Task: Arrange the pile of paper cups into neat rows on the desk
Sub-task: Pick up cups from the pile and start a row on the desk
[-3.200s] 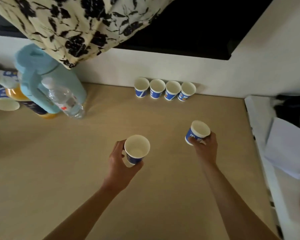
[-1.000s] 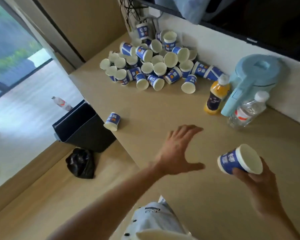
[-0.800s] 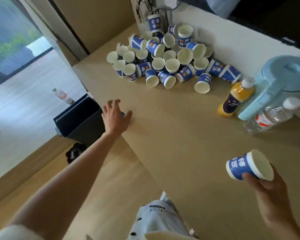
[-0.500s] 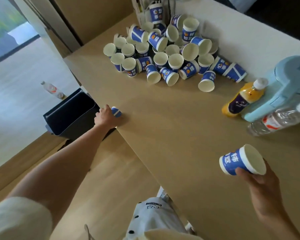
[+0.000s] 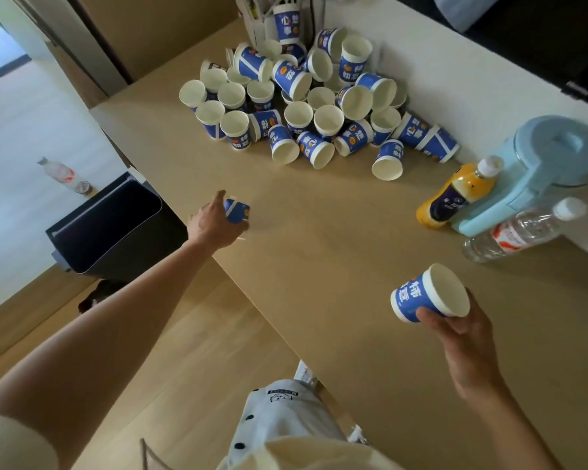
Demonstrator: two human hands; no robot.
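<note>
Fingers of left hand (image 5: 211, 227) gripping one cup (image 5: 237, 212), right hand (image 5: 465, 337) second cup (image 5: 421, 296), thirty-odd in pile (image 5: 306, 110), three bottles (image 5: 455, 195), one jug (image 5: 550, 157).

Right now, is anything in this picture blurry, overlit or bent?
Head view: the left hand and the small blue paper cup it grips are slightly motion-smeared; the white-rimmed blue paper cup in the right hand looks sharper. Same head view: daylight washes out the pale floor at left; the wide lens makes the plastic orange juice bottle seem to lean.
</note>
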